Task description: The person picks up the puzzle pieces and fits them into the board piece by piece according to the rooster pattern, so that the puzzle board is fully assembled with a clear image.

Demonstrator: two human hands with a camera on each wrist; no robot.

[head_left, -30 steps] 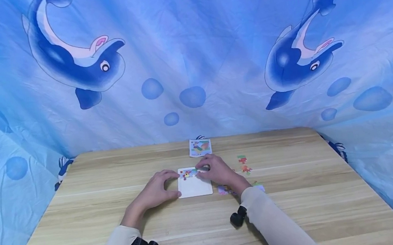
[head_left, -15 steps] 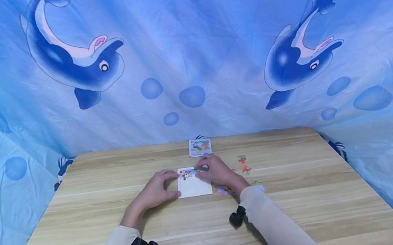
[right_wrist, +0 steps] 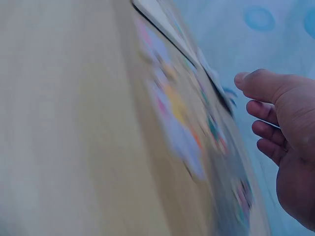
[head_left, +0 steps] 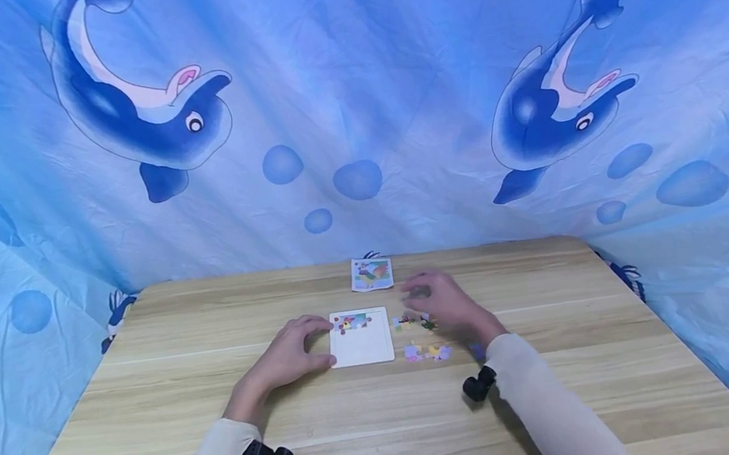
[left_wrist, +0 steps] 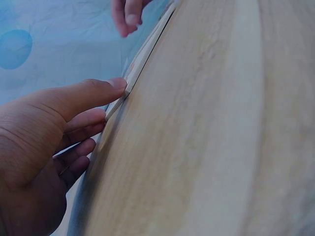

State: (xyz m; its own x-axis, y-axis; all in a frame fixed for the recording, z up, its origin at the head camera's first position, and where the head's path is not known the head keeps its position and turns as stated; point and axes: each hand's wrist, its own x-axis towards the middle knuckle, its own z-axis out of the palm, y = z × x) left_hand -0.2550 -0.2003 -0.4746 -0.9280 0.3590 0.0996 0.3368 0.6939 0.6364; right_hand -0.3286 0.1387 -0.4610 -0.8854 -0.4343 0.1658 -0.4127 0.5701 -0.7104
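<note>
A white puzzle board (head_left: 362, 348) lies flat on the table, with several joined, colourful jigsaw pieces (head_left: 352, 322) along the upper left of its recess. My left hand (head_left: 290, 354) holds the board's left edge, thumb at the near corner and fingers at the far one. In the left wrist view, the thumb (left_wrist: 96, 93) presses the board's rim. Right of the board, my right hand (head_left: 446, 300) hovers over loose puzzle pieces (head_left: 406, 322). Its fingers are loosely bent with nothing visible between them in the right wrist view, where the hand (right_wrist: 290, 113) is apart from the table.
Behind the board lies a picture card (head_left: 371, 274) with a colourful bird printed on it. More loose pieces (head_left: 438, 353) lie at the board's near right, some partly hidden by the right forearm. A blue dolphin-print curtain (head_left: 349, 106) hangs behind the wooden table (head_left: 365, 442).
My right hand has left the board's upper right area and moved right, uncovering the pieces there and some loose ones beside the board. The left hand stays in place.
</note>
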